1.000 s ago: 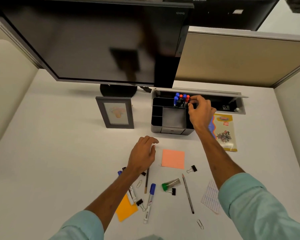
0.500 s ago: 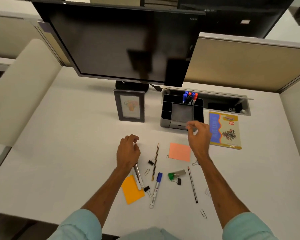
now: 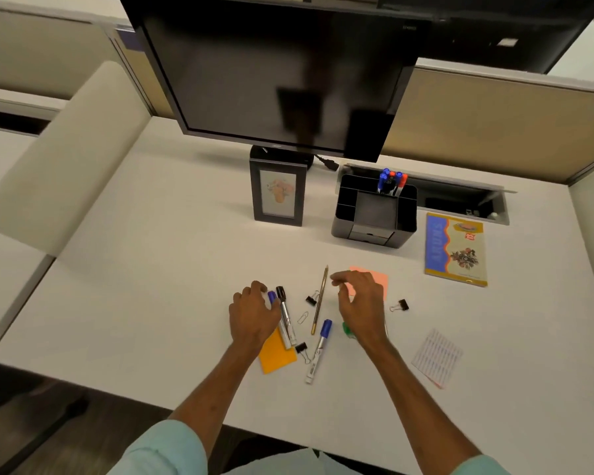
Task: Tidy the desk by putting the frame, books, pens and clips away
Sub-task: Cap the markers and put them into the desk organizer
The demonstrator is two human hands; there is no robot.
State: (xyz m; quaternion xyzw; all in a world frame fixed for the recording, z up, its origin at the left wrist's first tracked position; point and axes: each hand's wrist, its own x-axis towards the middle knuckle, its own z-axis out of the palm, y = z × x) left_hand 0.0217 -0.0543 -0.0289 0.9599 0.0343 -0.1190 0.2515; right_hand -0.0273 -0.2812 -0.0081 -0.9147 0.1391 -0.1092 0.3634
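Both hands are low over the scattered things in the middle of the tabletop. My left hand is curled down beside two markers that lie side by side, with its fingers at the blue cap, but I cannot tell if it already grips one. My right hand hovers with loosely bent fingers above the pink note and holds nothing. I judge the task is still in its first half. The book lies flat at the right, near the organiser, and the frame stands upright before the monitor foot; maybe both are already in place, I am not sure. Some pens stand in a back compartment of the organiser. Not yet put away are the two markers, a third marker with blue cap, a thin gold pen, several binder clips and a paper clip. One second ago my right hand was at the pens inside the organiser, and half a second ago at its front. Now it has come back beside the gold pen. The marker caps, covered by my left hand then, now show beside it.
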